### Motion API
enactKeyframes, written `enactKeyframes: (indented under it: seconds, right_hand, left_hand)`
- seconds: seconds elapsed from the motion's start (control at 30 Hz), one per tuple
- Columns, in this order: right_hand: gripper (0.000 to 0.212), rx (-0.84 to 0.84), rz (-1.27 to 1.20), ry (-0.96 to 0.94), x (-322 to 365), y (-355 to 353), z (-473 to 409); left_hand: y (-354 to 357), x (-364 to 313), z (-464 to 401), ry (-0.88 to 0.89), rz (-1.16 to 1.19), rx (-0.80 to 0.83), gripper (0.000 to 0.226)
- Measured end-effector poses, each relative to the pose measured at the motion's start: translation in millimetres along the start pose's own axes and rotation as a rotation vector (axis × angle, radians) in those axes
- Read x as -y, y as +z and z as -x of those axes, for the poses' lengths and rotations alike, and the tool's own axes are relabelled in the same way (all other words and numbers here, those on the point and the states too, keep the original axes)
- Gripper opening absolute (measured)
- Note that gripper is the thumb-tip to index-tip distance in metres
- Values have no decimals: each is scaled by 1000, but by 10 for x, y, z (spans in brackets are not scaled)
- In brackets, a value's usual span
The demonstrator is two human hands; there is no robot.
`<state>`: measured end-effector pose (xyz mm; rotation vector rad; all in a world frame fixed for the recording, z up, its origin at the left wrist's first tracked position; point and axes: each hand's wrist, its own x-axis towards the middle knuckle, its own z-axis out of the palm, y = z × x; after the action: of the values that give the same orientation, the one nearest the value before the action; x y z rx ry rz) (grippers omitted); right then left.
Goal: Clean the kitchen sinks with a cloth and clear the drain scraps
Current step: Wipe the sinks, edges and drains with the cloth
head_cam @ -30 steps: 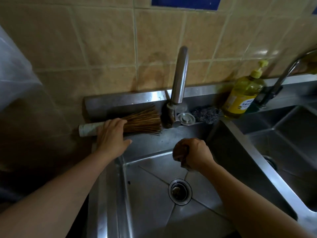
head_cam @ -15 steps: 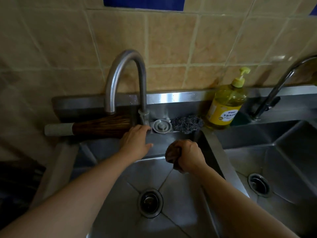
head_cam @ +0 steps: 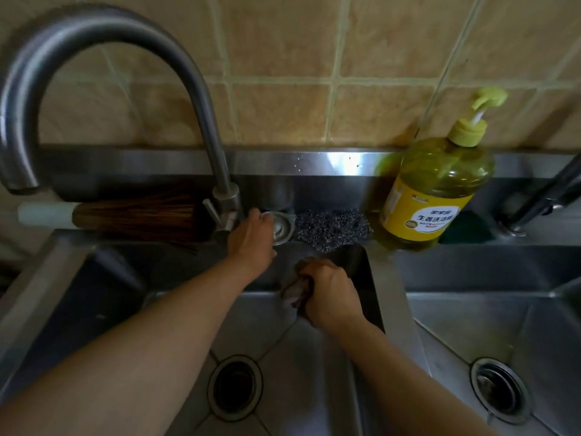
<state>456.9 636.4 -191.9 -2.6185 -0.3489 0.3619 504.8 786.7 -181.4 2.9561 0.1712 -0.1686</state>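
Cloth [head_cam: 297,289], dark and bunched, sits wadded in the right hand [head_cam: 330,292], whose fingers curl tight around it at the back right corner of the left sink [head_cam: 176,313], just under the rim. It looks limp and probably damp, so I judge it light, soft and easy to fold to a fresh face; gripping it in a wad, as here, suits scrubbing the steel wall. The left hand [head_cam: 251,239] reaches to the ledge behind the basin, fingers loosely bent, their tips at the round metal drain strainer [head_cam: 281,226] beside the base of the tap [head_cam: 224,209]; whether they actually hold it I cannot tell. That strainer looks rigid, small and smooth, best lifted by its edge. Beside it lies a crinkled steel wool scourer [head_cam: 331,228], then a yellow soap bottle [head_cam: 434,196] with a pump. A stiff bristle brush [head_cam: 135,215] lies left of the tap. Both basins are brushed steel with creased floors sloping to open drains.
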Motion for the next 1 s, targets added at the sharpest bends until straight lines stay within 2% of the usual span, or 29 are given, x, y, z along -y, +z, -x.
enactKeyframes:
  seconds: [0.17, 0.33, 0.63, 0.8, 0.9, 1.0]
  right_hand:
    - [32, 1, 13, -26, -57, 16, -84]
    - [38, 23, 26, -6, -87, 39, -76]
    - [46, 23, 20, 37, 33, 124, 158]
    - [43, 85, 42, 83, 188, 249, 356]
    - [48, 113, 42, 127, 245, 389, 430]
    - [48, 124, 29, 160, 259, 491, 475]
  left_hand:
    - [88, -32, -160, 31, -52, 46, 66]
    - [124, -17, -125, 57, -39, 18, 65]
    - [179, 186, 490, 103, 37, -33, 58]
    - [298, 450, 948, 93, 36, 114, 54]
    - [420, 633, 1078, 68, 58, 293, 56]
    - [560, 755, 1154, -30, 106, 480, 61]
